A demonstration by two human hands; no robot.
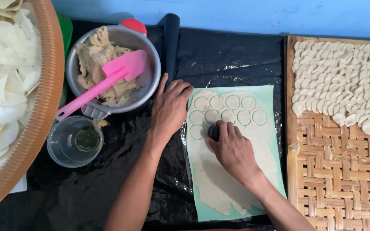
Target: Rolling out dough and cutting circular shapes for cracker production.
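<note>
A pale beige dough sheet (219, 179) lies on a mint-green mat (275, 141) beside a pink spatula (108, 79) and tan woven tray (339, 171).

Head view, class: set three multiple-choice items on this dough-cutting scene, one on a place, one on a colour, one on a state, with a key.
1. Where does the spatula lie?
A. in the metal bowl
B. on the woven tray
C. on the green sheet

2. What colour is the spatula?
A. blue
B. pink
C. white

3. What is the right hand doing?
A. resting flat on the black cover
B. lifting the clear cup
C. pressing a dark round cutter into the dough

Key: 1 A, its blade rests on the dough lump in the bowl. 2 B, blade and handle are pink. 3 C, the fingers close over the cutter beside the cut circles.
</note>
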